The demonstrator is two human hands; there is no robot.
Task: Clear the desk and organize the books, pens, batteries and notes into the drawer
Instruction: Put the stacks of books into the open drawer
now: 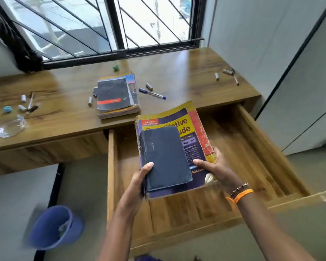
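Both hands hold a stack of two books above the open wooden drawer (262,147). A small dark blue book (166,157) lies on a large worn yellow and purple book (194,129). My left hand (139,179) grips the stack's near left corner, thumb on the blue book. My right hand (215,166) grips the right edge of the large book. On the desk (177,72) behind lies another pile of books (117,95), topped by a black one. A blue pen (151,93) and batteries (149,86) lie right of that pile.
More batteries and pens (28,103) lie at the desk's left with a clear plastic bag (8,127). Another battery (217,76) and a pen (235,77) sit at the far right. A blue bin (55,227) stands on the floor below left. A barred window (102,25) is behind.
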